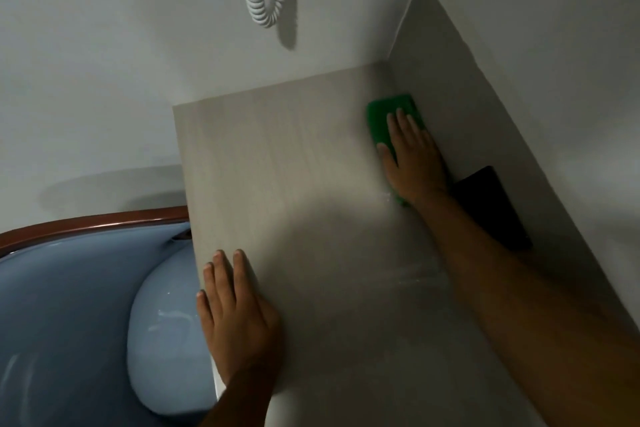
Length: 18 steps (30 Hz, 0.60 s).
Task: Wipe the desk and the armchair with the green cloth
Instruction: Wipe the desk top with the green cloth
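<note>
Hands flat, fingers spread — right hand [412, 156] atop folded green cloth [384, 118], left hand [235, 312] on smooth pale woodgrain desk [294, 184] edge.

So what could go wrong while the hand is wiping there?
The right hand presses the green cloth flat in the desk's far corner, right beside a black object leaning on the side panel; a wide swipe might knock it over. The left hand rests on the desk's edge above the blue armchair and could slip off if leaned on.

Matt pale wood-grain desk [294, 166]; glossy smooth blue armchair [69, 305]
</note>
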### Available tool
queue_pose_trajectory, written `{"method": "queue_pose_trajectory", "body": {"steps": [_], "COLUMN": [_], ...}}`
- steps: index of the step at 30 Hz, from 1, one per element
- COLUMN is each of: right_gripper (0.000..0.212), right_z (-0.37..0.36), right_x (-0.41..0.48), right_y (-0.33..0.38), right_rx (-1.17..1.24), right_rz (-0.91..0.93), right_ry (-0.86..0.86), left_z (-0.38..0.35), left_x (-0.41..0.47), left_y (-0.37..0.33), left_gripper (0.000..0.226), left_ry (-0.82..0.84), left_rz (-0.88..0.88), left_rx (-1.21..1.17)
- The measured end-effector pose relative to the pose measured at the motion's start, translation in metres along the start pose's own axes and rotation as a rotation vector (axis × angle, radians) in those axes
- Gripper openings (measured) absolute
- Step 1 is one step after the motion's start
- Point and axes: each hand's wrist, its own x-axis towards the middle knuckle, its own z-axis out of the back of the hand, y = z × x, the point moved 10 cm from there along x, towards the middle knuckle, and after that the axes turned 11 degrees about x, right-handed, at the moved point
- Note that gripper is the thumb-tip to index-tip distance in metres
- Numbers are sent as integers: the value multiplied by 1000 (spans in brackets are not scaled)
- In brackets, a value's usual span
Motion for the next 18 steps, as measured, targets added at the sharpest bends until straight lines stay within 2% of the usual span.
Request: {"method": "queue_pose_trajectory", "body": {"steps": [4, 8, 10, 13, 16, 18], "right_gripper": [67, 69, 71, 68, 69, 71], "right_z": [-22, -84, -99, -81, -52, -38], "right_x": [-105, -247, -297, -292, -231, -173], "right_y": [20, 78, 81, 55, 31, 25], "right_rx": [-45, -68, -106, -122, -65, -32], "right_rz": [-51, 201, 226, 107, -52, -87], "right_ry": [-82, 48, 122, 95, -24, -48], "left_z": [8, 11, 11, 12, 11, 10], "left_x": [0, 1, 2, 2, 1, 3], "left_y": [-5, -8, -7, -7, -4, -2], "left_gripper": [75, 74, 72, 71, 75, 77], "left_ry": [14, -1, -9, -73, -139, -150], "left_rz": [-5, 1, 2, 0, 13, 24], "left_rx": [-22, -24, -29, -8, 23, 29]}}
